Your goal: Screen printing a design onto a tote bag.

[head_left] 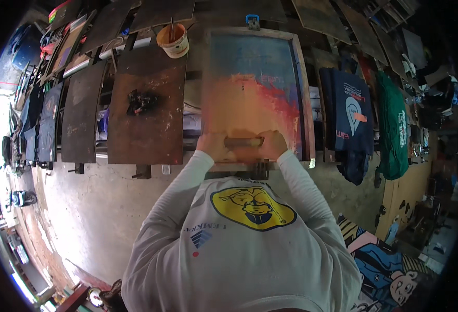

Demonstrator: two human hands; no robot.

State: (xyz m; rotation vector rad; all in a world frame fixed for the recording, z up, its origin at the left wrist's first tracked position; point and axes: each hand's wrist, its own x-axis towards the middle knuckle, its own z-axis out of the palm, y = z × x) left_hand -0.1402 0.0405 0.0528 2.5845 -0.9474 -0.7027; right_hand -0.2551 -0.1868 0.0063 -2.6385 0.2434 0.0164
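Note:
A screen-printing frame (306, 99) with a wooden rim lies in front of me. Its mesh is blue-grey at the far end, with orange ink over the near and left part and red ink toward the right. At the near end, a squeegee (244, 141) lies crosswise on the mesh, its blade edge hidden. My left hand (212, 146) is closed round its left end, while my right hand (274, 144) grips the right end. Both hands are slightly blurred, and both forearms in pale sleeves reach forward.
Left of the frame, a brown board (148, 127) carries a crumpled black cloth (141, 102). An ink-stained bucket (174, 48) with a stick stands beyond it. A blue-topped clamp (252, 22) sits at the frame's far edge. Rightward lie a printed navy shirt (349, 99) and a green shirt (393, 130).

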